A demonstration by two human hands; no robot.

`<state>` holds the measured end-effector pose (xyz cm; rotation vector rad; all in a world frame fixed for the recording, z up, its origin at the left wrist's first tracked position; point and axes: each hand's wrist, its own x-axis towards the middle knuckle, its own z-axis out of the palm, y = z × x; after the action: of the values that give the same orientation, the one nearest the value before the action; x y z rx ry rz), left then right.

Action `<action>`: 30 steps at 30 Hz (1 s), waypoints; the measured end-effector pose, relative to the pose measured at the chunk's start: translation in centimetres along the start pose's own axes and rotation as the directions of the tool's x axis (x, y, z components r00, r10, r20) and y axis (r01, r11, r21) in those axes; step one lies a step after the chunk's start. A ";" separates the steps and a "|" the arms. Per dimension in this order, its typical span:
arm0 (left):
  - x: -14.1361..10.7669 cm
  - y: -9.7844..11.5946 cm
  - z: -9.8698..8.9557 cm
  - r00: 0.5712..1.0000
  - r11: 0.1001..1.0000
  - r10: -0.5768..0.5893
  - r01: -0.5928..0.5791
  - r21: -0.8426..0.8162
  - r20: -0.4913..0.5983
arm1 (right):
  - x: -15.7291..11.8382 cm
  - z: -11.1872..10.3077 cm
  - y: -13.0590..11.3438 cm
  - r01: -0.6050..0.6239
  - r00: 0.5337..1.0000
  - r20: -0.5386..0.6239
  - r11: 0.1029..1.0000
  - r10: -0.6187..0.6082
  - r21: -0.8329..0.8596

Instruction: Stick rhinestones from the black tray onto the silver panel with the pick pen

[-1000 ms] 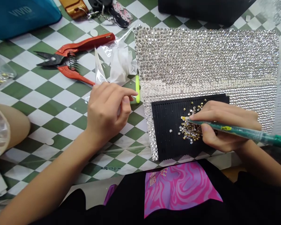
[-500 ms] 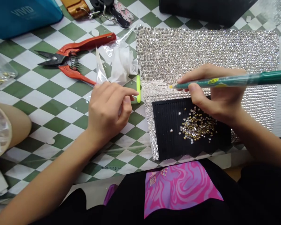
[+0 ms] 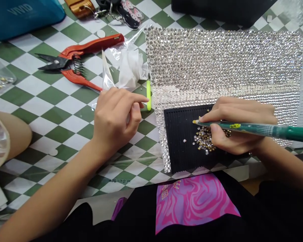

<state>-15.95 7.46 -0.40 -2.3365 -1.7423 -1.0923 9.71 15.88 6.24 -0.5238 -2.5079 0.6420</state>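
My right hand (image 3: pixel 237 124) grips a green rhinestone picker pen (image 3: pixel 257 128) between thumb and fingers. Its yellowish tip is over a ridged black tray (image 3: pixel 178 154), by a small heap of loose rhinestones (image 3: pixel 204 139); I cannot tell whether a stone is on it. The tray lies on a large sheet covered in rows of rhinestones (image 3: pixel 217 57), with a paler band (image 3: pixel 171 94) across it. My left hand (image 3: pixel 117 117) rests on the table, index finger stretched out to a lime-green stick tool (image 3: pixel 148 95) at the sheet's left edge, its other fingers loosely bent.
Red-handled pruning shears (image 3: pixel 78 62) and crumpled clear plastic with white pieces (image 3: pixel 131 69) lie beyond my left hand. A tan tub (image 3: pixel 20 137) stands at left, a blue case (image 3: pixel 25 18) at back left. Keys with charms (image 3: pixel 130 15) and a black box (image 3: pixel 217 11) sit at the back.
My right hand has moved the pen from the sheet's pale band toward me, down over the black tray beside the loose stones. My left hand has stayed in place.
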 end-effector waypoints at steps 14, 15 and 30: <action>-0.1 -0.1 0.1 1.000 0.999 0.011 -0.011 0.032 -0.002 | 2.2 0.8 2.4 -0.155 0.979 -0.116 0.982 0.167 0.110; -0.1 -0.1 0.1 1.000 0.999 0.010 -0.010 0.033 0.000 | 2.2 0.8 2.3 -0.146 0.981 -0.114 0.985 0.157 0.095; 0.1 0.1 0.1 1.000 1.000 0.003 -0.003 0.020 -0.003 | -0.3 -0.1 0.0 -0.017 1.000 0.002 1.000 0.017 0.008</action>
<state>-15.86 7.52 -0.39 -2.3243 -1.7394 -1.0729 10.00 15.78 6.16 -0.5421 -2.5038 0.6593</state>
